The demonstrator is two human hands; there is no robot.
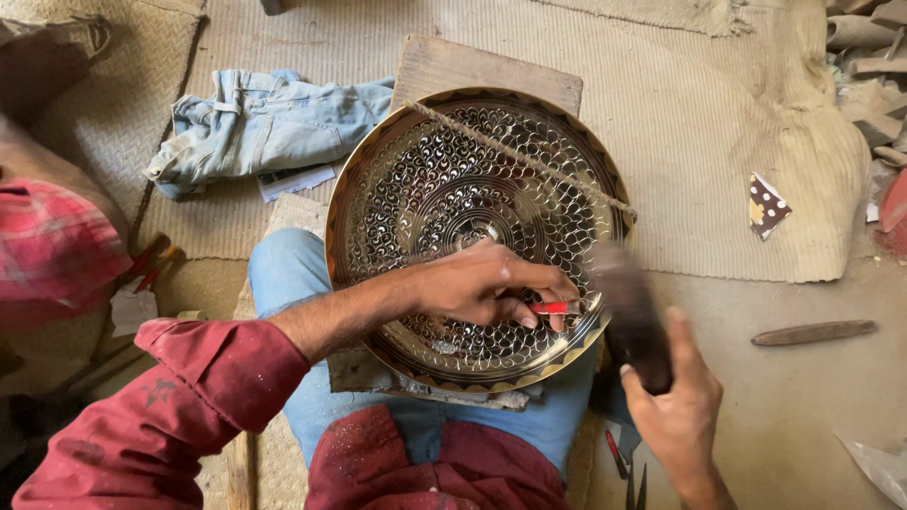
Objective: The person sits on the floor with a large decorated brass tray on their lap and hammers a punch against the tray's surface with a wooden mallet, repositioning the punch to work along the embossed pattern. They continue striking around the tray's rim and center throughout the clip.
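A round brass tray [416,179] lies tilted across the person's lap and a wooden board [444,66], its face covered in fine scale-shaped engraving with ringed circles at the centre and a dark zigzag border along the rim. A rough twisted cord [529,159] runs slantwise across its upper part, from the upper left rim to the right edge.

The left hand [477,281] rests on the lower middle of the tray, fingers curled together and pinching a small red-handled tool [550,307] whose tip touches the metal near the lower right rim. The right hand [675,401] is just off the tray's lower right edge, closed around the handle of a dark hammer [631,316]; the head is blurred above the rim, close beside the tool.

Around the tray: crumpled pale jeans [255,123] lie on the woven mat [718,123] to the upper left, touching the board's left side, with a slip of paper [298,179] below them. A red checked cloth [52,246] sits at the left edge, and thin red-handled tools [151,264] lie near it. To the right, well apart from the tray, a small patterned scrap [765,203] lies on the mat and a flat wooden stick [812,331] rests on the bare dusty floor. Grey rubble [869,57] piles in the upper right corner. The person wears a dusty red shirt and blue jeans.
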